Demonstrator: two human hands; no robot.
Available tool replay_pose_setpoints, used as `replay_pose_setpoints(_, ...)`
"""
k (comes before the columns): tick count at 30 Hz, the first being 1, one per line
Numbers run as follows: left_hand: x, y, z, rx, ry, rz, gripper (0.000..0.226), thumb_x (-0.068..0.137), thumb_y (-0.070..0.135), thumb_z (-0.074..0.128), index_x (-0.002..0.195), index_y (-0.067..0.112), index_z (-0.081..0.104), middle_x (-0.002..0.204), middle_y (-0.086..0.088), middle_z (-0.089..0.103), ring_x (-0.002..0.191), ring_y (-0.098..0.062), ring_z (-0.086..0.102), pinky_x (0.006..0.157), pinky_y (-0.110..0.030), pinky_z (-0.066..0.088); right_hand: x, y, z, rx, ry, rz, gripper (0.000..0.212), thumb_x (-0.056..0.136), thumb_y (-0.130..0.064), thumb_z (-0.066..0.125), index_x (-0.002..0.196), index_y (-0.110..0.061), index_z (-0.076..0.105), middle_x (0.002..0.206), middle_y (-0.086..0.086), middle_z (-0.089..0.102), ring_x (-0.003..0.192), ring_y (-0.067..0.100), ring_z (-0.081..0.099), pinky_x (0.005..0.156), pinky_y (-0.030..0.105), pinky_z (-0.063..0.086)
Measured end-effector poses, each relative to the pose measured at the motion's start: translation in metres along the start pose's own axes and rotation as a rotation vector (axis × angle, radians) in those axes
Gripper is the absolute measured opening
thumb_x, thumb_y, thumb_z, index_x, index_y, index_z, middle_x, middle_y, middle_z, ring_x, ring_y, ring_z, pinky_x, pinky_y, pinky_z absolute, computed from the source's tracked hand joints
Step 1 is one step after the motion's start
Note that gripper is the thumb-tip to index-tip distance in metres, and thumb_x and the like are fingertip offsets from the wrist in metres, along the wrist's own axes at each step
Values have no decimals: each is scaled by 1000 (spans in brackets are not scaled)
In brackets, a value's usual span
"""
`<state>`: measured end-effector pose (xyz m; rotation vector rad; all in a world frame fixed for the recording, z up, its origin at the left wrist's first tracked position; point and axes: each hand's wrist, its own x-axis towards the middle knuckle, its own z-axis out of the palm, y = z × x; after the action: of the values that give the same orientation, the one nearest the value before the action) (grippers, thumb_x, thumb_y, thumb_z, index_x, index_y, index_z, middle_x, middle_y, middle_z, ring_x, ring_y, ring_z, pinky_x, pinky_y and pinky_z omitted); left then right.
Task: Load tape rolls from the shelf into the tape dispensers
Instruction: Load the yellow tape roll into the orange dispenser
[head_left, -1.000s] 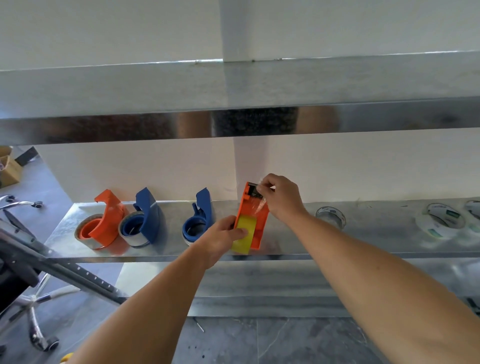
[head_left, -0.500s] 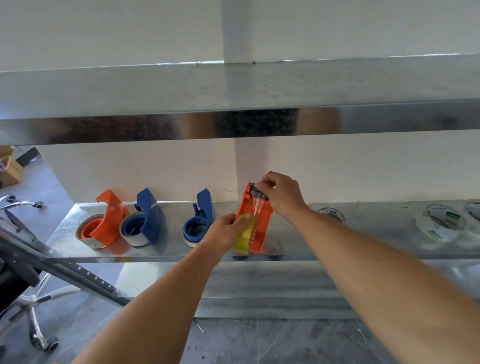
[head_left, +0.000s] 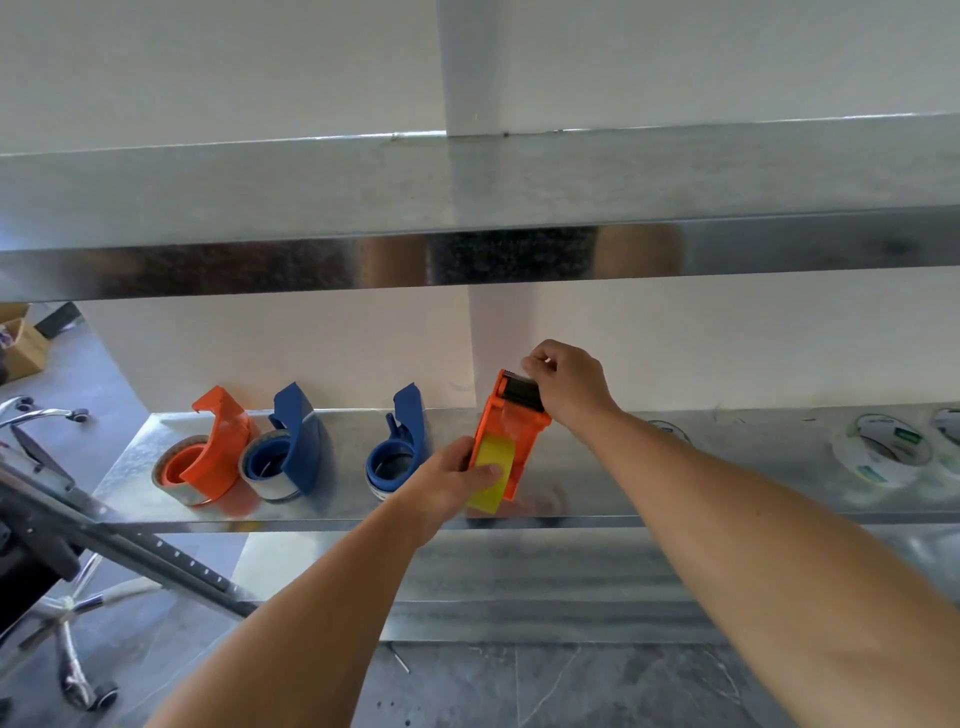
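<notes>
Tape dispenser is gripped by the left hand while its tape end is pinched by the right hand; three dispensers at left look loaded, spare rolls remain at right.

My right forearm hides most of one tape roll; another roll is cut off at the edge.

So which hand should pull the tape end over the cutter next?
Probably the right hand: its fingertips already sit at the black cutter end of the orange dispenser. The left hand is busy steadying its yellow-handled base.
</notes>
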<state>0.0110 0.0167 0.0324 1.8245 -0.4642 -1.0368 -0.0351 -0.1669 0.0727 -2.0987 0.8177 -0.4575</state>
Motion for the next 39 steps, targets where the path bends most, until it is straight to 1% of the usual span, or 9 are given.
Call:
replay_pose_setpoints(3, 1, -1, 2, 17, -29, 11, 32, 96, 19, 62, 127, 18, 54, 121, -4, 66, 114, -25, 60, 104, -44, 47, 3, 0, -5, 33, 17, 25, 20, 97, -29, 54, 89, -13, 64, 89, 1, 68, 83, 19, 62, 71, 29, 44)
replay_pose_setpoints(7, 2, -1, 9, -35, 10, -3, 21, 96, 14, 60, 116, 20, 57, 116, -5, 65, 108, -23, 60, 98, -39, 46, 6, -1, -5, 7, 14, 11, 20, 95, -32, 56, 83, -18, 63, 85, 1, 68, 81, 20, 64, 69, 29, 45)
replay_pose_setpoints(11, 1, 2, 12, -131, 50, -28, 6, 97, 28, 60, 103, 27, 60, 111, -2, 68, 104, -22, 63, 100, -42, 49, 6, 3, -5, 7, 25, 9, 21, 95, -36, 55, 82, -20, 62, 82, -1, 68, 81, 20, 65, 73, 34, 50)
replay_pose_setpoints(14, -2, 5, 11, -141, 55, -18, 11, 96, 38, 59, 100, 28, 59, 110, -1, 68, 104, -22, 64, 98, -41, 50, 4, 5, -6, 6, 16, 10, 22, 95, -38, 55, 83, -20, 61, 79, -2, 68, 76, 16, 65, 74, 36, 51)
replay_pose_setpoints(18, -2, 2, 6, -119, 2, 17, 21, 96, 32, 62, 113, 20, 63, 114, -6, 70, 109, -28, 64, 105, -49, 47, 5, 6, -10, -11, 3, 5, 22, 94, -37, 56, 80, -22, 62, 76, -2, 67, 76, 17, 65, 76, 37, 53)
replay_pose_setpoints(22, -1, 3, 5, -132, -38, 29, 19, 96, 24, 62, 114, 20, 63, 115, -5, 71, 111, -28, 63, 106, -46, 46, 8, 4, -15, -27, 6, -3, 22, 93, -36, 57, 74, -25, 58, 79, 0, 67, 78, 19, 66, 76, 37, 54)
replay_pose_setpoints(27, -2, 9, 10, -145, -69, 44, 16, 97, 16, 60, 111, 23, 60, 114, -3, 68, 107, -23, 62, 83, -28, 49, 10, 3, -18, -66, 32, -5, 21, 95, -35, 56, 79, -22, 60, 84, 2, 68, 81, 21, 64, 73, 34, 49)
replay_pose_setpoints(33, -3, 8, 11, -70, -84, 81, 26, 96, 15, 62, 121, 19, 57, 116, -4, 68, 108, -22, 63, 86, -29, 49, 15, 6, -23, -40, 67, 40, 22, 96, -32, 54, 80, -19, 61, 80, 1, 64, 81, 24, 62, 71, 32, 46)
replay_pose_setpoints(39, -4, 8, 8, -23, -17, 101, 29, 96, 22, 63, 124, 19, 58, 113, 0, 68, 106, -19, 63, 83, -28, 49, 16, 1, -25, 58, 16, 38, 21, 96, -34, 54, 91, -16, 63, 82, -1, 65, 74, 15, 61, 65, 29, 47)
